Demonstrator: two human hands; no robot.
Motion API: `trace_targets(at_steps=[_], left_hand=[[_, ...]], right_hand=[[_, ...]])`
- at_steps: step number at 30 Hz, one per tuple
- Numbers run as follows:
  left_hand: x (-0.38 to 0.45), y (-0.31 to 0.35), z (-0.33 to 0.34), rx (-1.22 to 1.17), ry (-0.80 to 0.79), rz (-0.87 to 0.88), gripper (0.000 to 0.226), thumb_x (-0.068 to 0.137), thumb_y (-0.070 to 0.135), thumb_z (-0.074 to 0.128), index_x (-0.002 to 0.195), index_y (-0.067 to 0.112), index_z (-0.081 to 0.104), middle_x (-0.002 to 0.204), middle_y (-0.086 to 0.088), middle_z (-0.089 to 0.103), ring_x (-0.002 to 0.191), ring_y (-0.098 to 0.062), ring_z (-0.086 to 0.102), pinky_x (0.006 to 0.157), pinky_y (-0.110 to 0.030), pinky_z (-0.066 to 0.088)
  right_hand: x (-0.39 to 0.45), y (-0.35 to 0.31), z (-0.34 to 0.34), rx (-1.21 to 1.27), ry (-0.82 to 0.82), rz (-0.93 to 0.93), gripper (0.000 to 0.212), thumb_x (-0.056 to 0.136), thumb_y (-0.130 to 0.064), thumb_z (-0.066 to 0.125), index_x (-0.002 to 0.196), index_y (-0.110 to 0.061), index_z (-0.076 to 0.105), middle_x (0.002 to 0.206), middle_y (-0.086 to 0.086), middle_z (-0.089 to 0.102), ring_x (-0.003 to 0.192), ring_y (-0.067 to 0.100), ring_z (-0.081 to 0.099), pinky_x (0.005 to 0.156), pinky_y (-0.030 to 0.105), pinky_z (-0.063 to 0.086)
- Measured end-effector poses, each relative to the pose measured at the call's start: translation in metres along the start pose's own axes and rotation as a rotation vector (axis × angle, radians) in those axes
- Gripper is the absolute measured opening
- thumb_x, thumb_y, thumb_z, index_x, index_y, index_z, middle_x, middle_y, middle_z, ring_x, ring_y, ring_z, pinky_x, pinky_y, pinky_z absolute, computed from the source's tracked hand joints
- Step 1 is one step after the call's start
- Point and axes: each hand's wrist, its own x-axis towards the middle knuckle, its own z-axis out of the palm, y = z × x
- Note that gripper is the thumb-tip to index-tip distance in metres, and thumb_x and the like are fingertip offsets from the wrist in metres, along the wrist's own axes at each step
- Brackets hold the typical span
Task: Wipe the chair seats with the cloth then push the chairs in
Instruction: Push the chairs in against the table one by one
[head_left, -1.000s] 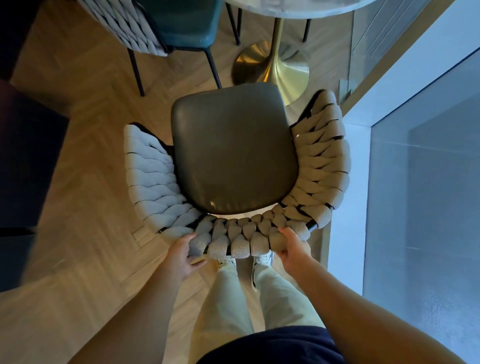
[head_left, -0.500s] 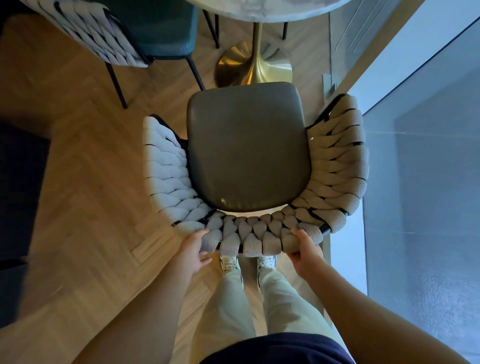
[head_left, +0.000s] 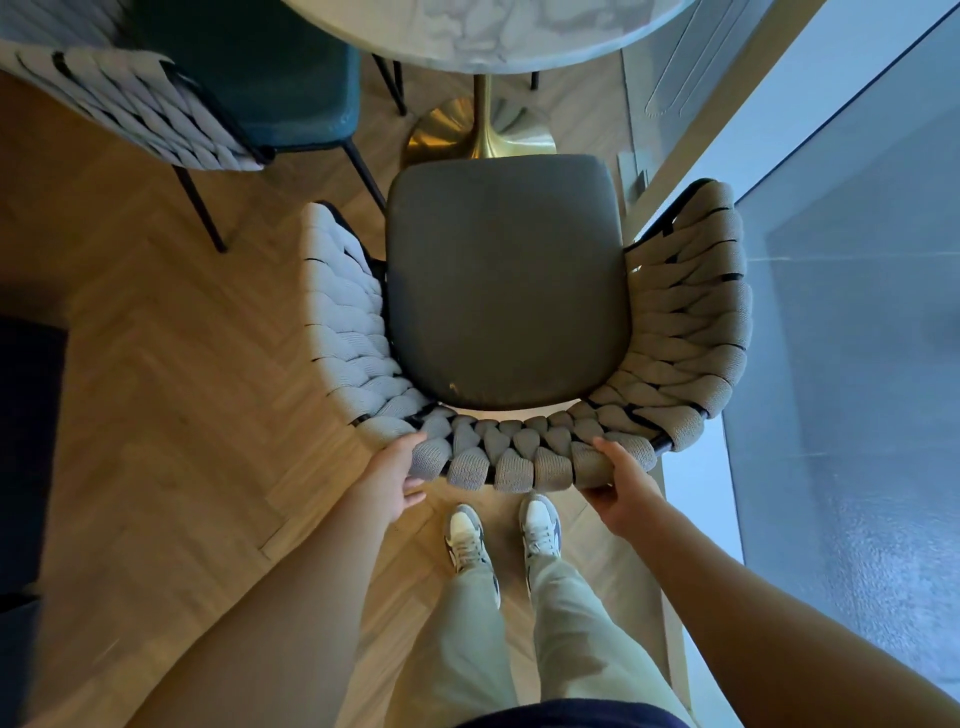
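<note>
We see the wooden floor (head_left: 156, 364) filling most of the left side of the frame, and a big pale wall panel (head_left: 857, 364) down the right side. In the middle stands the chair (head_left: 685, 322) with its thick woven back curving around a dark gray seat (head_left: 506, 280). At the top middle is the round marble worktop (head_left: 493, 31) on a shiny gold stand (head_left: 480, 135). The front edge of the seat now covers the near part of that gold base. Half a second ago there was a small gap between them, so the chair has moved toward the worktop.

In the upper left of the frame is a second chair (head_left: 156, 104) with a teal seat. It shows bigger and closer to the corner than before.

At the bottom middle we see our light pants (head_left: 519, 649) and white and gray shoes (head_left: 540, 525). The shoes have stepped out further from under the chair back.

Our left hand (head_left: 395, 480) grips the lower left part of the woven back, fingers curled under it. Our right hand (head_left: 618, 486) grips the lower right part, thumb on top. Both hands hold the same spots as before.

We see no cloth.
</note>
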Motion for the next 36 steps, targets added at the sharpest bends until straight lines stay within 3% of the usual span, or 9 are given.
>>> trace_targets(at_steps=[5, 9, 12, 14, 17, 19, 22, 29, 36], left_hand=[[0.000, 0.008, -0.017, 0.076, -0.153, -0.023, 0.070, 0.085, 0.056, 0.061, 0.141, 0.018, 0.040, 0.134, -0.013, 0.052, 0.112, -0.029, 0.057, 0.098, -0.051, 0.047], [0.003, 0.013, -0.037, -0.024, -0.054, 0.041, 0.076, 0.083, 0.066, 0.056, 0.143, 0.024, 0.038, 0.132, -0.014, 0.054, 0.114, -0.031, 0.057, 0.091, -0.051, 0.051], [0.013, 0.029, -0.049, -0.162, 0.112, 0.179, 0.073, 0.079, 0.064, 0.063, 0.138, 0.026, 0.042, 0.130, -0.008, 0.053, 0.109, -0.028, 0.059, 0.068, -0.042, 0.056], [0.016, 0.046, -0.050, -0.166, 0.168, 0.265, 0.070, 0.081, 0.056, 0.066, 0.138, 0.024, 0.041, 0.130, -0.003, 0.052, 0.111, -0.028, 0.057, 0.063, -0.039, 0.055], [0.023, 0.071, -0.043, -0.119, 0.257, 0.335, 0.058, 0.090, 0.042, 0.060, 0.138, 0.019, 0.039, 0.127, -0.002, 0.052, 0.111, -0.030, 0.055, 0.077, -0.048, 0.052], [0.026, 0.077, -0.037, -0.032, 0.379, 0.372, 0.059, 0.090, 0.044, 0.055, 0.137, 0.013, 0.040, 0.133, -0.009, 0.053, 0.114, -0.035, 0.054, 0.091, -0.055, 0.049], [0.038, 0.071, -0.034, 0.055, 0.502, 0.430, 0.069, 0.085, 0.057, 0.050, 0.133, 0.008, 0.043, 0.132, -0.018, 0.055, 0.115, -0.039, 0.056, 0.098, -0.055, 0.046], [0.022, 0.084, -0.022, 0.093, 0.524, 0.463, 0.047, 0.099, 0.031, 0.049, 0.130, -0.003, 0.041, 0.133, -0.024, 0.052, 0.118, -0.039, 0.052, 0.100, -0.047, 0.042], [0.022, 0.120, -0.013, 0.227, 0.547, 0.452, 0.055, 0.098, 0.039, 0.049, 0.135, -0.001, 0.041, 0.137, -0.026, 0.049, 0.122, -0.043, 0.049, 0.102, -0.050, 0.038]], right_hand=[[0.000, -0.004, 0.005, 0.006, 0.050, -0.174, 0.057, 0.078, -0.029, 0.078, 0.125, -0.012, 0.049, 0.111, 0.012, 0.063, 0.102, 0.027, 0.064, 0.083, 0.041, 0.056], [0.001, -0.031, -0.008, -0.092, 0.260, -0.430, 0.081, 0.067, -0.045, 0.081, 0.133, -0.016, 0.045, 0.118, 0.003, 0.061, 0.102, 0.023, 0.062, 0.093, 0.042, 0.052], [0.010, -0.056, -0.017, -0.117, 0.301, -0.464, 0.096, 0.053, -0.056, 0.075, 0.138, -0.027, 0.042, 0.120, 0.000, 0.060, 0.105, 0.023, 0.063, 0.097, 0.045, 0.051], [0.025, -0.071, -0.022, -0.176, 0.328, -0.498, 0.088, 0.052, -0.055, 0.071, 0.131, -0.025, 0.049, 0.114, 0.003, 0.065, 0.103, 0.025, 0.065, 0.095, 0.047, 0.052], [0.017, -0.090, -0.017, -0.311, 0.313, -0.530, 0.065, 0.071, -0.043, 0.068, 0.127, -0.017, 0.047, 0.113, 0.007, 0.063, 0.103, 0.031, 0.062, 0.095, 0.051, 0.050], [0.019, -0.092, -0.015, -0.362, 0.284, -0.527, 0.056, 0.084, -0.037, 0.064, 0.129, -0.015, 0.040, 0.111, 0.007, 0.058, 0.104, 0.033, 0.059, 0.096, 0.053, 0.048], [0.024, -0.091, -0.016, -0.389, 0.275, -0.535, 0.053, 0.088, -0.038, 0.060, 0.130, -0.019, 0.034, 0.111, 0.006, 0.055, 0.107, 0.035, 0.058, 0.096, 0.056, 0.047], [0.027, -0.100, -0.013, -0.425, 0.296, -0.521, 0.048, 0.092, -0.036, 0.058, 0.128, -0.014, 0.035, 0.117, 0.015, 0.058, 0.106, 0.038, 0.058, 0.095, 0.055, 0.048], [0.029, -0.131, 0.006, -0.422, 0.276, -0.530, 0.051, 0.092, -0.036, 0.059, 0.129, -0.013, 0.034, 0.123, 0.017, 0.057, 0.109, 0.038, 0.057, 0.097, 0.055, 0.047]])
